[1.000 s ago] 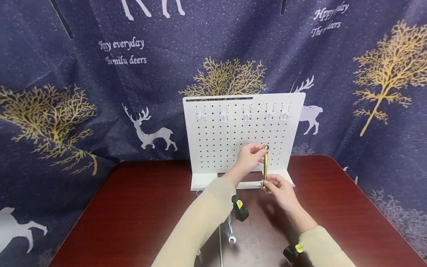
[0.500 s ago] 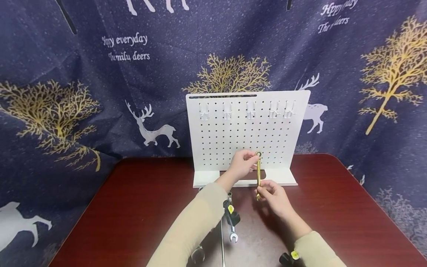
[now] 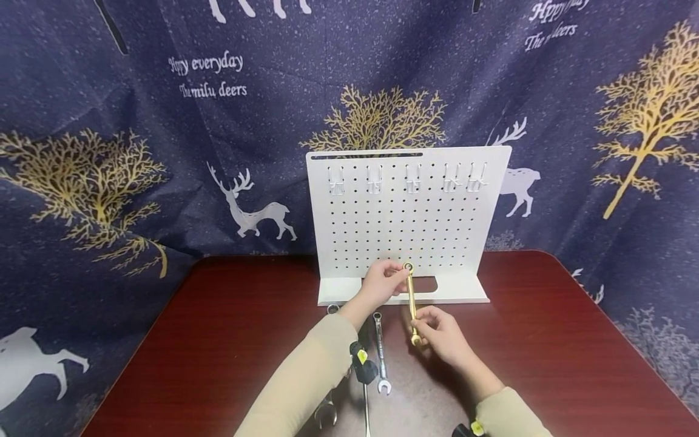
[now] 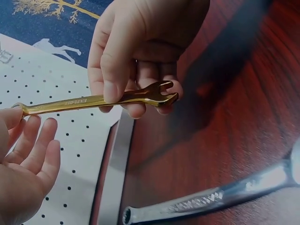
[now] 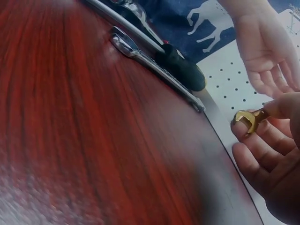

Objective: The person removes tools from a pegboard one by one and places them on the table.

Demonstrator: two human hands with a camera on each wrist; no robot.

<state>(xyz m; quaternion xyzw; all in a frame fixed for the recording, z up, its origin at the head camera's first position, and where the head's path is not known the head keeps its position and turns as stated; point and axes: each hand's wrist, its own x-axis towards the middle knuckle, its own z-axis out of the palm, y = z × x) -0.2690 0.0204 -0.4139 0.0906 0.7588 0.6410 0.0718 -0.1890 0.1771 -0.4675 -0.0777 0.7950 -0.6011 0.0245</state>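
Observation:
Both hands hold a gold combination wrench (image 3: pixel 412 303) in front of the pegboard, above the table. The left hand (image 3: pixel 378 285) pinches its ring end, which is uppermost in the head view. Near the open-jaw end, the right hand (image 3: pixel 443 337) grips the shank between thumb and fingers. In the left wrist view lettering shows on the gold wrench (image 4: pixel 70 104), and its open end sticks out past the right fingers. The right wrist view shows the open end (image 5: pixel 253 120) close up. A silver combination wrench (image 3: pixel 380 352) lies on the table between the forearms.
A white pegboard (image 3: pixel 393 212) stands at the back, with several clear-packed hooks (image 3: pixel 412 179) along its top. Under the left forearm lie another silver wrench (image 3: pixel 326 413), partly hidden, and a screwdriver with a black handle (image 5: pixel 180 68). A patterned cloth (image 3: pixel 262 133) hangs behind.
Both hands have brought the gold wrench down and to the left, away from the pegboard. The silver wrench has come into fuller view as the left forearm shifted left.

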